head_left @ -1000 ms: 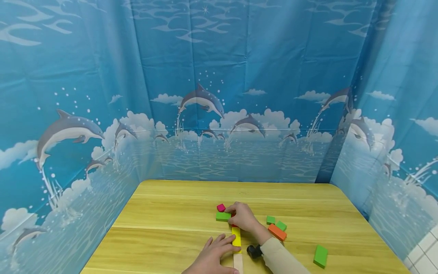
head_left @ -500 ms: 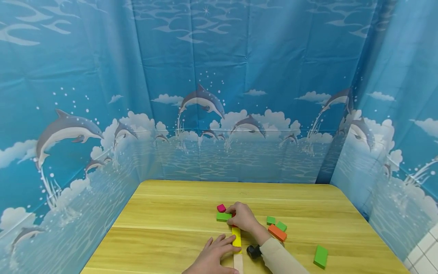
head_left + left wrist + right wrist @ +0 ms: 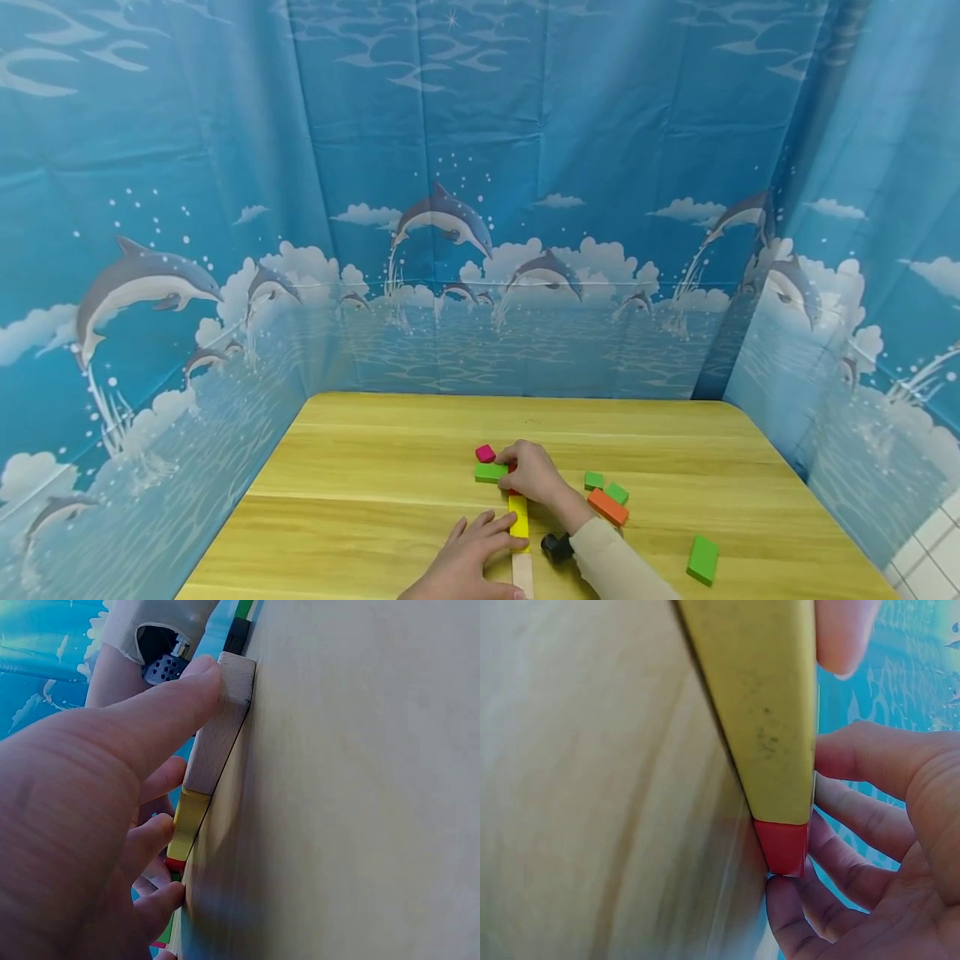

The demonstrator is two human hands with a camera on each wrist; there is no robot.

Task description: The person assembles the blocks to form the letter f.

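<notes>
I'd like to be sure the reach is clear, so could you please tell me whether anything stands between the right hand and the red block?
Nothing visible does: the right hand touches the red block directly; the yellow block adjoins that block's near end.

Evenly bright head view, dimmer wrist views — hazy, soft shadow on tabletop (image 3: 360, 787)

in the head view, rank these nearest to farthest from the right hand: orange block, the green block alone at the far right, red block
Nearest to the right hand first:
1. red block: at its fingers
2. orange block: to its right, beyond the wrist
3. lone green block: farthest right, nearer the camera
</notes>
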